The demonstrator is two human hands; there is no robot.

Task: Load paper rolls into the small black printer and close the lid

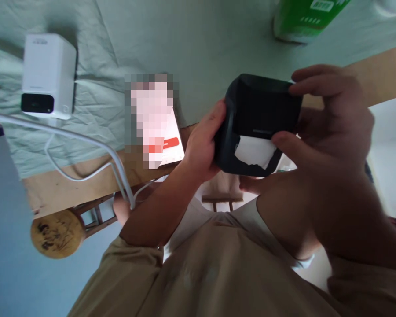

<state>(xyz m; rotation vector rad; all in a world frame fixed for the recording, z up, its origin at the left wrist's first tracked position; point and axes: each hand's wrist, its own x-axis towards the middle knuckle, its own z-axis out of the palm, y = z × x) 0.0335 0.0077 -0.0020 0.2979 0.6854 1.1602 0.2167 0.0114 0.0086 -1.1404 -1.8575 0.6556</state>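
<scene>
While both hands grip a black device (259, 123), left hand (203, 147) and right hand (333, 127) fingers clamped on its sides, a wrinkled pale-green cloth (198, 48) covers the wooden table (86, 185) beyond the fingertips; white paper (254, 152) protrudes beside the right thumb.

Pretty plain look here: both forearms are bare, no watch, rings or gloves on the left hand (203, 147) or right hand (333, 123). Tan/khaki trousers (218, 273), slightly creased, with what looks like a white shirt hem (198, 220) over the waist.
</scene>
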